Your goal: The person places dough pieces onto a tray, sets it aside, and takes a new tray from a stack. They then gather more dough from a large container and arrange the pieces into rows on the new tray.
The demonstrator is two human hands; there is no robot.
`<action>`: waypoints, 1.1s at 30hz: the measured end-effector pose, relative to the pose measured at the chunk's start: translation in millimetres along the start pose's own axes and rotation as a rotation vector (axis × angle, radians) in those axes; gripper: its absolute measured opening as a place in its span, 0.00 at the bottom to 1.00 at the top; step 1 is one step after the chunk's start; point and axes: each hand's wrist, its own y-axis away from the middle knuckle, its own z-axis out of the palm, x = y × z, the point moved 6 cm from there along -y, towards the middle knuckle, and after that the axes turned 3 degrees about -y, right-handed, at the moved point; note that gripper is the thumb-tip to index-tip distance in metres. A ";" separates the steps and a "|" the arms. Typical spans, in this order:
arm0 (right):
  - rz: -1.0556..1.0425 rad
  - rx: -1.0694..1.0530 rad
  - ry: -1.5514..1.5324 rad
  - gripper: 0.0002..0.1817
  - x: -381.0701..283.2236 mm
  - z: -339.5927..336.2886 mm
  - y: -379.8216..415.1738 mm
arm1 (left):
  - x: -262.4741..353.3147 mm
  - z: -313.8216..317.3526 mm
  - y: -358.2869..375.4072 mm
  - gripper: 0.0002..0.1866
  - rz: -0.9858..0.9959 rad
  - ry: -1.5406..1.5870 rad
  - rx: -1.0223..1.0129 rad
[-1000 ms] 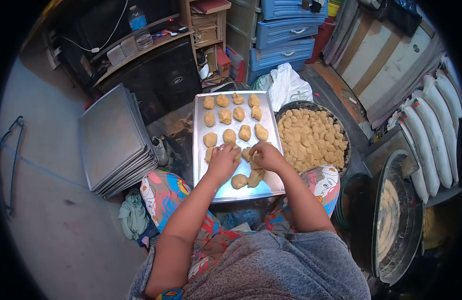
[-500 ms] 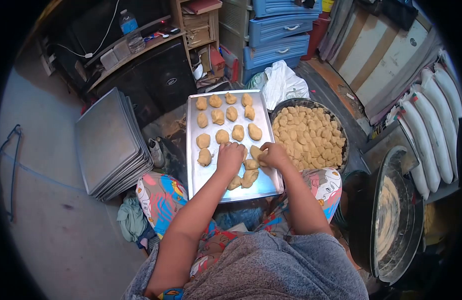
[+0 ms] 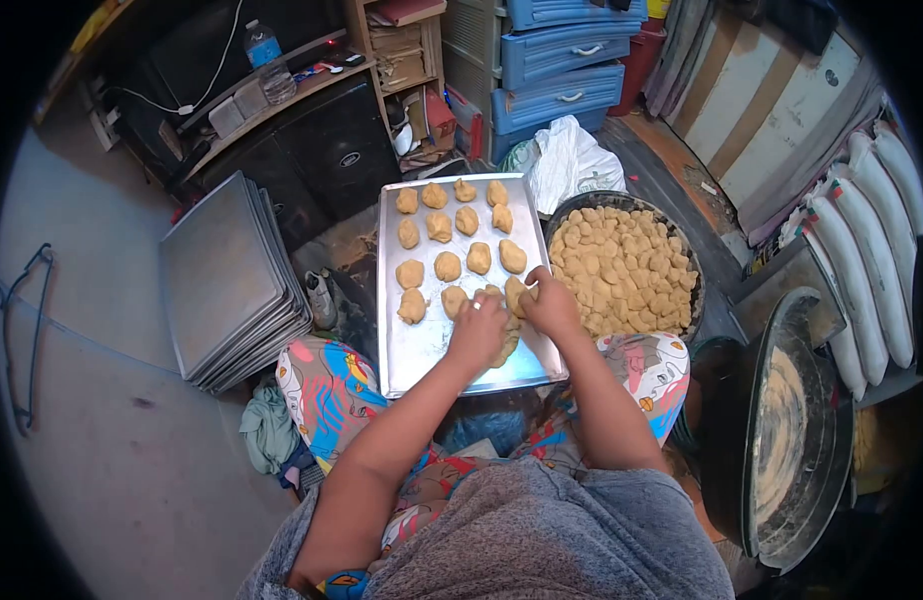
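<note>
The metal tray [image 3: 402, 355] lies between the person's knees, with three full rows of four brown, dough-like lumps [image 3: 448, 266] and a fourth row under the hands. Just beside its right side sits the round black tub [image 3: 699, 290], heaped with smaller pieces [image 3: 622, 265] of the same stuff.

What has just changed is mostly the left hand [image 3: 480, 325]: it now sits farther right and nearer the person, so the second lump [image 3: 454, 300] of the fourth row, covered a moment ago, lies in plain view, apart from the fingers. That row now shows two lumps standing free at its left end.

The left hand is palm down, fingers curled over the loose dough [image 3: 507, 345] near the front (whether it grips any, I cannot tell, since the palm hides it). The right hand [image 3: 552, 305] has its thumb and fingers closed on the lump at the row's right end [image 3: 518, 297].
</note>
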 end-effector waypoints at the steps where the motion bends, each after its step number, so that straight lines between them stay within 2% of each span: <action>1: -0.072 -0.134 0.033 0.20 -8.7 -3.5 5.4 | 5.8 -0.2 8.2 0.13 0.000 0.001 -0.003; 2: -0.145 -0.268 0.067 0.21 -13.9 -1.2 9.6 | 8.1 4.0 15.7 0.14 -0.063 0.082 -0.065; 3: -0.146 -0.271 0.069 0.21 -6.1 5.4 12.0 | 9.2 6.9 21.3 0.14 -0.128 0.164 -0.125; 4: -0.291 -0.332 0.053 0.21 -5.0 20.0 20.6 | 8.7 7.9 27.0 0.17 -0.183 0.246 -0.258; 5: -0.436 -0.392 0.036 0.22 -3.9 32.4 26.7 | 10.5 0.0 32.2 0.17 -0.188 0.248 -0.257; 6: -0.352 -0.546 0.070 0.21 -2.8 42.7 31.9 | 13.4 -13.1 38.1 0.18 -0.183 0.287 -0.178; 7: -0.350 -0.551 0.071 0.21 -6.1 43.7 34.4 | 15.9 -26.6 44.6 0.19 -0.178 0.326 -0.099; 9: -0.353 -0.505 0.108 0.20 -9.8 42.3 34.8 | 13.6 -42.9 60.1 0.21 -0.218 0.234 -0.117; 11: -0.356 -0.480 0.081 0.19 -7.0 44.5 32.3 | 3.3 -50.8 77.5 0.21 -0.261 0.147 -0.222; 13: -0.358 -0.533 -0.041 0.17 -9.8 47.5 29.0 | -19.0 -43.5 93.1 0.18 -0.262 0.209 -0.183; 14: -0.231 -0.616 -0.125 0.16 -7.1 46.0 29.7 | -33.0 -45.7 100.0 0.17 -0.352 0.243 -0.108; 15: -0.234 -0.617 -0.126 0.16 -13.0 42.2 30.8 | -43.3 -52.6 103.3 0.16 -0.440 0.278 -0.032; 16: -0.237 -0.533 -0.147 0.16 -17.9 35.4 28.7 | -49.4 -59.5 104.2 0.13 -0.464 0.215 0.041; 18: -0.267 -0.367 -0.269 0.17 -28.1 26.1 27.2 | -58.6 -64.3 106.8 0.12 -0.542 0.185 0.019; 19: -0.267 -0.370 -0.265 0.17 -33.3 28.7 30.9 | -63.7 -65.7 109.5 0.12 -0.618 0.155 -0.009; 21: -0.303 -0.314 -0.494 0.18 -50.5 30.4 40.3 | -63.8 -69.1 108.0 0.12 -0.607 0.137 -0.015; 22: -0.345 -0.278 -0.357 0.19 -57.0 37.8 46.4 | -62.7 -72.6 106.7 0.12 -0.614 0.177 -0.009; 25: -0.346 -0.533 0.103 0.17 -64.7 68.4 70.2 | -70.2 -65.1 110.5 0.13 -0.620 0.254 -0.009; 27: -0.332 -0.531 0.108 0.16 -67.0 67.3 69.4 | -77.2 -63.1 113.8 0.13 -0.624 0.288 -0.014; 29: -0.487 -0.356 -0.003 0.15 -68.2 43.6 61.2 | -78.6 -60.0 115.0 0.13 -0.649 0.373 -0.036; 30: -0.494 -0.440 0.037 0.15 -67.3 32.3 60.8 | -78.5 -62.0 114.2 0.13 -0.652 0.375 -0.034; 31: -0.526 -0.540 0.114 0.16 -63.2 27.8 62.7 | -74.4 -69.8 109.1 0.14 -0.574 0.285 0.015; 32: -0.548 -0.575 0.164 0.16 -52.9 31.2 66.3 | -70.4 -74.7 104.2 0.15 -0.495 0.197 0.062; 33: -0.568 -0.611 0.213 0.17 -46.0 35.6 74.7 | -71.6 -72.8 99.8 0.15 -0.497 0.203 0.060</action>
